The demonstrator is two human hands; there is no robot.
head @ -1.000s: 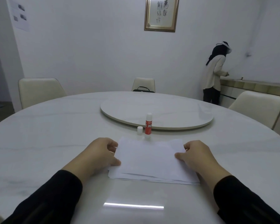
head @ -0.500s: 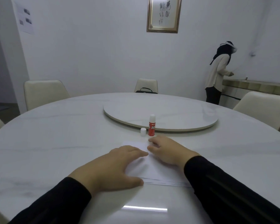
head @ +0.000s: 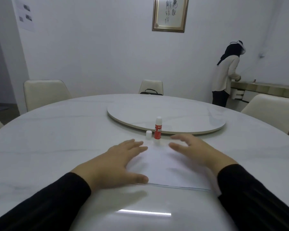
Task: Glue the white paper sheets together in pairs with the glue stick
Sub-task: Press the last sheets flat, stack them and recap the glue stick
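Note:
A stack of white paper sheets (head: 167,165) lies flat on the round white table (head: 57,139) in front of me. My left hand (head: 118,162) rests palm down on the stack's left side, fingers spread. My right hand (head: 195,150) lies flat over its right side, fingers apart and blurred. Neither hand holds anything. Just beyond the paper stands an uncapped red glue stick (head: 158,128), upright, with its small white cap (head: 148,134) to its left.
A raised turntable (head: 182,114) sits at the table's centre behind the glue stick. Cream chairs (head: 43,92) ring the table; the far one carries a black bag (head: 150,92). A person (head: 225,75) stands at a sideboard at the back right.
Both hands left the stack's side edges, came together on top of the paper, and now spread apart again, flat across the top sheet. The glue stick and cap have not moved.

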